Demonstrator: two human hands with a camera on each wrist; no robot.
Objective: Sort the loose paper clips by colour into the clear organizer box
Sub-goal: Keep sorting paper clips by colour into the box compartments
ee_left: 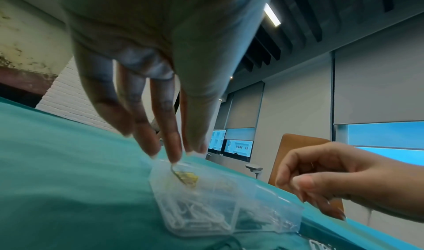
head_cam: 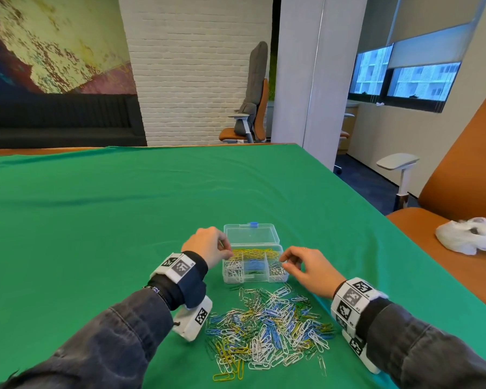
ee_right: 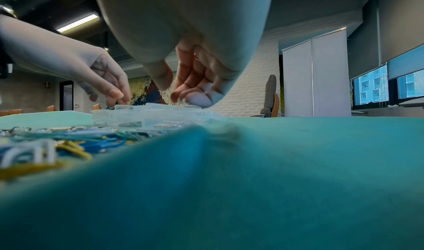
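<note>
The clear organizer box [head_cam: 265,278] stands lid-open on the green cloth, with yellow clips [head_cam: 253,252] at the back and white, blue and silver clips in front. Nearer me lies the mixed pile of loose clips [head_cam: 267,327]. My left hand [head_cam: 227,248] hovers over the box's left back corner; in the left wrist view a yellowish-green clip [ee_left: 180,175] hangs from its fingertips [ee_left: 174,156] above the box [ee_left: 206,217]. My right hand [head_cam: 285,262] is loosely curled over the right silver compartment, and nothing shows in it [ee_right: 174,90].
A white plastic bag [head_cam: 469,234] lies on an orange chair seat past the table's right edge. A grey chair armrest [head_cam: 397,161] stands beyond it. Bare green cloth [head_cam: 124,220] spreads left of and behind the box.
</note>
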